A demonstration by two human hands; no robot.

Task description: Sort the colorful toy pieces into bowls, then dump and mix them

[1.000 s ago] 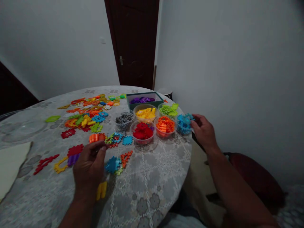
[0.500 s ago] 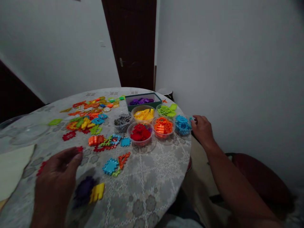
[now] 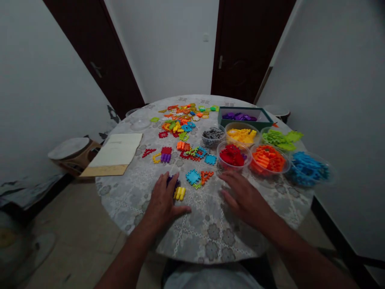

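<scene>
My left hand [image 3: 164, 202] lies flat and open on the round table [image 3: 195, 233], fingertips touching a purple piece [image 3: 172, 180] and a yellow piece [image 3: 180, 193]. My right hand [image 3: 243, 198] rests flat and open on the tablecloth just in front of the red bowl [image 3: 234, 155] and holds nothing. A blue square piece [image 3: 193, 176] and an orange triangle piece [image 3: 206, 176] lie between the two hands. A heap of loose coloured pieces [image 3: 180, 120] is spread further back.
Bowls of grey [image 3: 213, 135], yellow [image 3: 242, 135], green [image 3: 278, 138], orange [image 3: 267, 158] and blue pieces [image 3: 309, 168] stand at the right, behind them a green box of purple pieces [image 3: 243, 116]. A cream booklet [image 3: 116, 154] overhangs the left edge. A stool [image 3: 70, 152] stands left.
My right hand left the blue bowl and came to rest flat in front of the red bowl. My left hand settled by the purple and yellow pieces. The view pulled back and swung left.
</scene>
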